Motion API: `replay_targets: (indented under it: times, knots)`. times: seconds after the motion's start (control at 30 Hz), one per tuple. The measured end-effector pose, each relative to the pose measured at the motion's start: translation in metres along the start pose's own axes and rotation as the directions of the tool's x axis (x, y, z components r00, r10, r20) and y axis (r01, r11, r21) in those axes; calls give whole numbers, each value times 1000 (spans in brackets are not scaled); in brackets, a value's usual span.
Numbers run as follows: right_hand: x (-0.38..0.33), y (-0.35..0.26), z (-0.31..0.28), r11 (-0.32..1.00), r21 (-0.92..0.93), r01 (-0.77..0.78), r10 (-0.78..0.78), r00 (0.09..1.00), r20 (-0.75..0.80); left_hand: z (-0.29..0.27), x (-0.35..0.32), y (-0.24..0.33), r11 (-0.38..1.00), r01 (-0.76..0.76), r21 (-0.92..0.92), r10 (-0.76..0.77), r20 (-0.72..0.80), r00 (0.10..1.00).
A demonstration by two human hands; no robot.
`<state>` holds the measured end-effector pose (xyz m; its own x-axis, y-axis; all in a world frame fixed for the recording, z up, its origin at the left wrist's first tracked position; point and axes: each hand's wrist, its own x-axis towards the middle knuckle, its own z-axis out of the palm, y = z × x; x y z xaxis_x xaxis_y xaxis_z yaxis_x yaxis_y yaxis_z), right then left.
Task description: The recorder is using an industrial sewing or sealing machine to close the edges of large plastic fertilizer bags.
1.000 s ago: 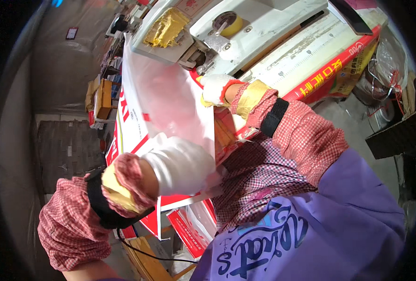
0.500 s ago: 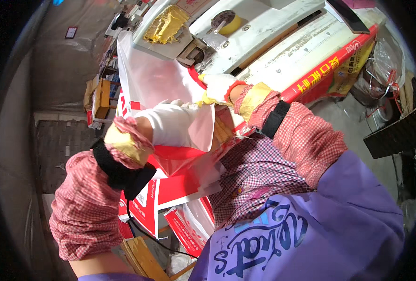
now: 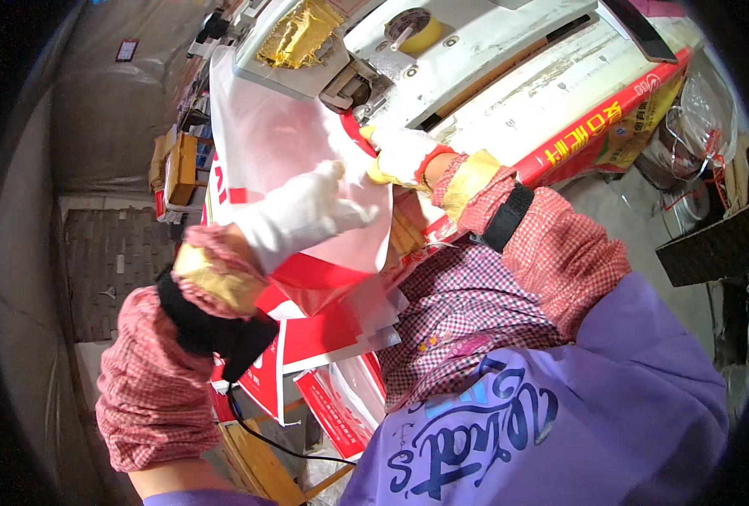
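With left grip point(image 3: 300, 211): spread wide over red-and-white bag point(image 3: 265, 126) | with right grip point(image 3: 402, 157): at bag's red edge, cannot tell whether pinching | beyond right grip: tape roll point(image 3: 427, 37)

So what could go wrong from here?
Three risks, perhaps. The gloved right hand is close to the machine head, so it might get caught if that were running. The left hand is open over the bag, which could slip. The cable below the left forearm might snag if that arm swings.
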<state>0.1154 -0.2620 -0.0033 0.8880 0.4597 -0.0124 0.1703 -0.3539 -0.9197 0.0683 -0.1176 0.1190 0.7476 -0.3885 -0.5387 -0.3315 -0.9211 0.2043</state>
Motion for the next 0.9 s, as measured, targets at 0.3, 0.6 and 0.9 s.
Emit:
replay_targets:
  times: [0.3, 0.6, 0.9]
  knots:
    - [2, 7, 11, 991, 130, -6, 10, 1000, -30, 48, 9, -68, 791, -189, 582, 216, 23, 976]
    - [10, 13, 13, 996, 87, 8, 1, 996, -94, -74, -54, 59, 855, 366, -367, -211, 399, 892]
    - [0, -16, 3, 995, -49, -87, 86, 996, -23, -33, -72, 84, 882, -21, 470, -122, 272, 955]
